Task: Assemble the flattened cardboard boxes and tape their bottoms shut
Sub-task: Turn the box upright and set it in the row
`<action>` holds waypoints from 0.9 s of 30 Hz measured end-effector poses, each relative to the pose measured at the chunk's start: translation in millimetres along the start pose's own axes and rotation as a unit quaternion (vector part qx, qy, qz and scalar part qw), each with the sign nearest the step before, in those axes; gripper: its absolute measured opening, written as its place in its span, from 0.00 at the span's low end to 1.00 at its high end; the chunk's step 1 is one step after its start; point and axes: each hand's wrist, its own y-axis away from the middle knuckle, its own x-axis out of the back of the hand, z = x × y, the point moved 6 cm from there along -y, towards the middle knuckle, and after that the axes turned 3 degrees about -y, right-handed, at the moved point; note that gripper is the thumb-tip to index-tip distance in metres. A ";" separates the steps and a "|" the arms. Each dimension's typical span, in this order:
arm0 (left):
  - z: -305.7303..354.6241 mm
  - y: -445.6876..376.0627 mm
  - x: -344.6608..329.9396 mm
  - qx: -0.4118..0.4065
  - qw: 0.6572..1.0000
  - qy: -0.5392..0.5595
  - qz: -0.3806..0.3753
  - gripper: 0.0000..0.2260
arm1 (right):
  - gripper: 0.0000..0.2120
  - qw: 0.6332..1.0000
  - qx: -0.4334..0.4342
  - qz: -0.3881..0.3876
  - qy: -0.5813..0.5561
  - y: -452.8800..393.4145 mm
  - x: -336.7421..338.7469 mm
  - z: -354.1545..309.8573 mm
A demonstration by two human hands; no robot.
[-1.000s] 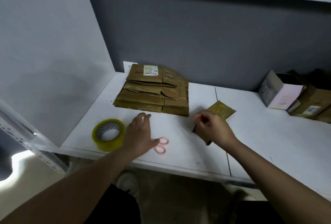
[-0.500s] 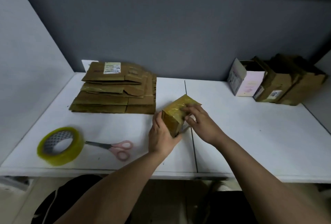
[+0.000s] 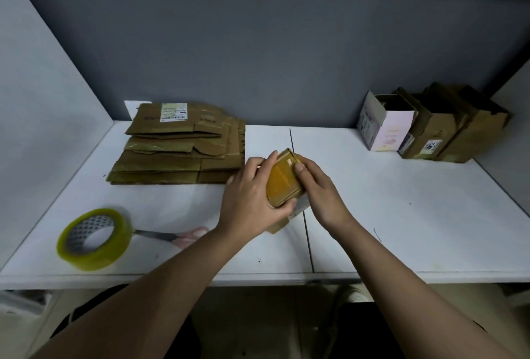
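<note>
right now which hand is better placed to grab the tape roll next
Left. The yellow-green tape roll lies at the table's near left, on the left hand's side; the right hand would have to cross the small brown cardboard box both grip.

left hand (image 3: 252, 198) and right hand (image 3: 318, 189) gripping, fingers curled

Left forearm hides part of the scissors (image 3: 183, 236) handles.

Bare white table (image 3: 401, 215) lies open at centre right of the frame. Obstacles: stack of flattened boxes (image 3: 183, 152) at upper left; tape roll (image 3: 93, 239) and scissors (image 3: 177, 235) at lower left; 3 assembled boxes (image 3: 430, 126) at upper right, against the wall.
</note>
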 end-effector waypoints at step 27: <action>18.3 5.5 24.4 -0.041 0.997 -0.034 0.062 0.48 | 0.13 0.980 -0.047 0.129 -0.145 6.7 -0.1 -1.3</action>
